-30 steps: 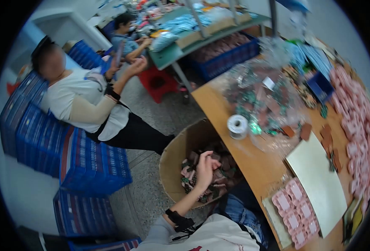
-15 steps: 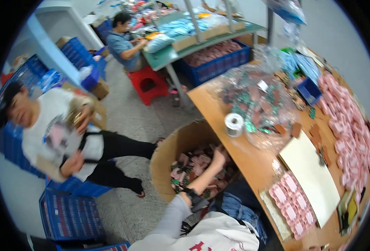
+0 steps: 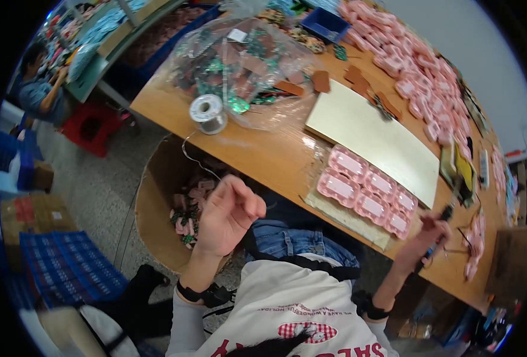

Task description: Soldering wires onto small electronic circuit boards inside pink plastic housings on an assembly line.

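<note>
My left hand (image 3: 226, 214) is raised above the box by the table's front edge, fingers curled in a pinch. A thin solder wire (image 3: 199, 162) runs to its fingertips from a spool (image 3: 208, 114) on the table. My right hand (image 3: 421, 243) is closed around a soldering iron (image 3: 447, 212) with a blue and black handle, its tip pointing away from me. Between the hands, several pink plastic housings (image 3: 372, 206) with pale rectangles sit in two rows on a flat board (image 3: 318, 202) at the table edge.
A clear bag of green boards and brown pieces (image 3: 245, 65) lies behind the spool. Pink housings (image 3: 415, 74) are heaped at the back right, near a white board (image 3: 373, 143). Below the table stands a cardboard box (image 3: 156, 190) of parts. A co-worker (image 3: 40, 89) sits far left.
My left hand has come up out of the cardboard box and now holds the solder wire. My right hand has come into view with the iron. The view has swung right; the pink housings remain.
</note>
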A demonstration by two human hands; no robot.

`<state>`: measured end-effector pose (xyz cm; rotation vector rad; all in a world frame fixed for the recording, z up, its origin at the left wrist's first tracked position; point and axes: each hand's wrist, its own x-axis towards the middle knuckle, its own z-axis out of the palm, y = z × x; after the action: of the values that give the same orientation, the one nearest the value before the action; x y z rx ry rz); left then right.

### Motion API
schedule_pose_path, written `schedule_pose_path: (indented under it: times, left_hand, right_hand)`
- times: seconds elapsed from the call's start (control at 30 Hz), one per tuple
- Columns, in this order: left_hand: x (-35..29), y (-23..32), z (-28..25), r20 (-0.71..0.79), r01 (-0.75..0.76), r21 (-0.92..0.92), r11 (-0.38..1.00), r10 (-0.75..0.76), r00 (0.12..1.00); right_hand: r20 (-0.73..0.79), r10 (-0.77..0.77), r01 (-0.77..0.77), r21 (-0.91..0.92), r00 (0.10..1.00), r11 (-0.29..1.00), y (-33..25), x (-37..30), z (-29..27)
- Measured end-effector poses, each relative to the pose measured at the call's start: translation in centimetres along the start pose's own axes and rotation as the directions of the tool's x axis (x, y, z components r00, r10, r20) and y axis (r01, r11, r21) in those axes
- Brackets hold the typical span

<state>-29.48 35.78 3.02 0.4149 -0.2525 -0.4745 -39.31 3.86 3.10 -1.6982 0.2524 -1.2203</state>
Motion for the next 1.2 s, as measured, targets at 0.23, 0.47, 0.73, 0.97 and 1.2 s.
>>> schedule_pose_path:
  times: [0.23, 0.47, 0.73, 0.97, 1.2]
  left_hand:
    - [3.3, -1.7, 4.5, 0.145, 0.233, -0.597, 0.767, -0.182, 0.973]
    - [3.2, -4.0, 5.0, -0.015, 0.101, -0.677, 0.729, -0.151, 0.988]
    - [3.1, 0.4, 0.4, -0.002, -0.068, -0.641, 0.765, 0.087, 0.996]
    - [2.0, 3.4, -3.2, -0.233, -0.201, -0.529, 0.825, 0.086, 0.969]
    - [2.7, 5.5, -6.4, -0.255, -0.150, -0.616, 0.774, -0.016, 0.967]
  right_hand:
    - [0.481, 0.114, -0.232, 0.193, 0.870, 0.953, -4.1, -2.8, 7.4]
    - [0.662, 0.087, -0.463, 0.417, 0.744, 0.782, -5.2, -4.3, 10.4]
    - [0.478, 0.191, -0.407, 0.401, 0.857, 0.821, -4.7, -1.5, 6.9]
    - [0.343, 0.335, -0.402, 0.146, 0.878, 0.904, -4.6, 1.2, -1.2]
    - [0.109, 0.261, -0.276, 0.155, 0.959, 0.949, -4.5, 3.3, -8.6]
